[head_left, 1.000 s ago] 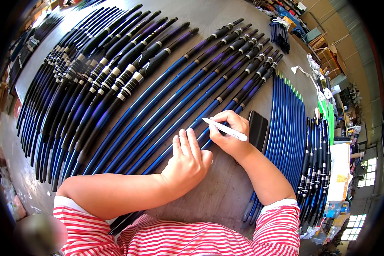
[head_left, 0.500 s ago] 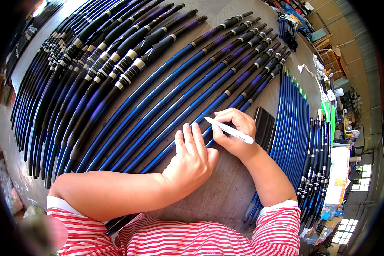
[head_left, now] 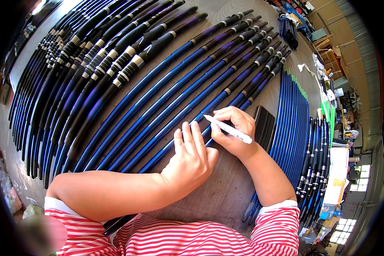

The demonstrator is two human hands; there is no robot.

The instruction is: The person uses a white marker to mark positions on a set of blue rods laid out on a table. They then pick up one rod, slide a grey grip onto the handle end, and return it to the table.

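Observation:
My right hand (head_left: 235, 123) grips a white marker pen (head_left: 240, 135), its tip at a blue fishing rod (head_left: 215, 101); whether it touches the rod I cannot tell. Fingers stretched out, my left hand (head_left: 190, 153) lies flat across the lower part of this rod, just left of the pen and holding nothing. Several similar blue rods (head_left: 147, 109) with dark upper ends and silvery rings lie side by side to the left. Part of the rods is hidden beneath my hands and left forearm.
At the left lies a dense group of rods with black grips (head_left: 128, 70). A black ridged case (head_left: 264, 124) sits right of my right hand, beside thin blue rods with green tips (head_left: 292, 115). More dark rods (head_left: 315, 164) and a white box (head_left: 339, 170) are farther right.
Almost nothing differs. Both hands and the pen have shifted very slightly up and left in the picture, with the pen still by the same rod.

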